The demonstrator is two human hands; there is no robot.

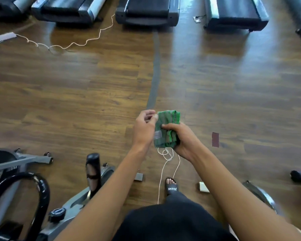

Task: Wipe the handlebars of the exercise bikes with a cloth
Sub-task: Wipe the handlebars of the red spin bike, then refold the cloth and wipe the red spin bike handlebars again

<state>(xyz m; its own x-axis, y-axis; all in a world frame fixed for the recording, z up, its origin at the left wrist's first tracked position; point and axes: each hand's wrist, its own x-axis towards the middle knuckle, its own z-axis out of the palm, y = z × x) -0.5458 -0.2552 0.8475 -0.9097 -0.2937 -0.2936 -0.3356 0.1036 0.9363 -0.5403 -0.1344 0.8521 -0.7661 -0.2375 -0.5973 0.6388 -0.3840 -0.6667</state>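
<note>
Looks like wiping isn't underway: right hand (182,141) grips the folded green cloth (166,130), left hand (144,127) pinches its edge, bike handlebar (40,192) untouched nearby.

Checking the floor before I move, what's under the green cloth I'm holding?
Below the folded green cloth, loops of thin white cord hang over the brown wood floor. The floor directly behind the cloth is hidden.

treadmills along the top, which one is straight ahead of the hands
The middle treadmill, whose rear end sits at the top centre. The grey floor strip runs from it down toward the green cloth; the other treadmills lie off to either side.
</note>
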